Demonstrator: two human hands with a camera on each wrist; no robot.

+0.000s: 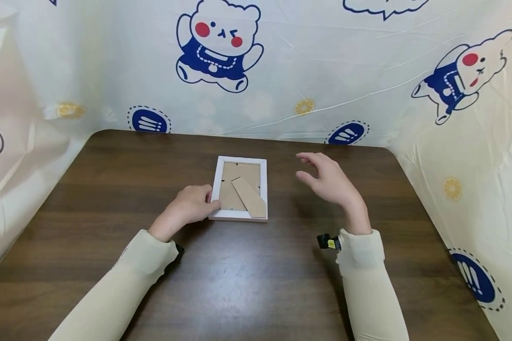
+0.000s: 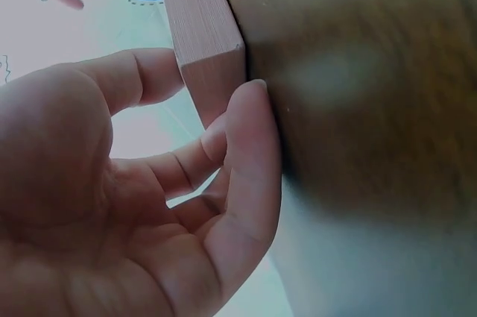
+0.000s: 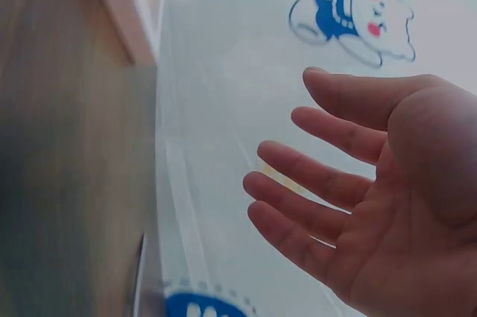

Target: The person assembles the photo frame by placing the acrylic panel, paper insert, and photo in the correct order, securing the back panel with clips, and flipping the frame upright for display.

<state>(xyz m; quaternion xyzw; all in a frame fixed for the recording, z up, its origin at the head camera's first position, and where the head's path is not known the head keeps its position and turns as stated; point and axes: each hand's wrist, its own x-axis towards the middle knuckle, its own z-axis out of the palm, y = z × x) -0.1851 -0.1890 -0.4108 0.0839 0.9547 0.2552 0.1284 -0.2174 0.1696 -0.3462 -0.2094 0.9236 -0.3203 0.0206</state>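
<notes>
A white picture frame (image 1: 263, 189) lies back side up on the table, its tan backboard (image 1: 228, 194) and slanted easel leg (image 1: 250, 196) showing. At its lower left corner, my left hand (image 1: 189, 204) pinches the edge, thumb on top and fingers curled at the side. The left wrist view shows the frame's corner (image 2: 212, 52) between thumb and fingertips of that hand (image 2: 134, 183). To the right of the frame, my right hand (image 1: 328, 180) hovers apart from it with fingers loosely spread. Nothing is in the right palm (image 3: 402, 205) in the right wrist view.
The dark wooden table (image 1: 222, 284) runs back to a hanging white sheet (image 1: 290, 61) printed with cartoon bears, which also encloses both sides. A small black device (image 1: 328, 241) sits at my right cuff.
</notes>
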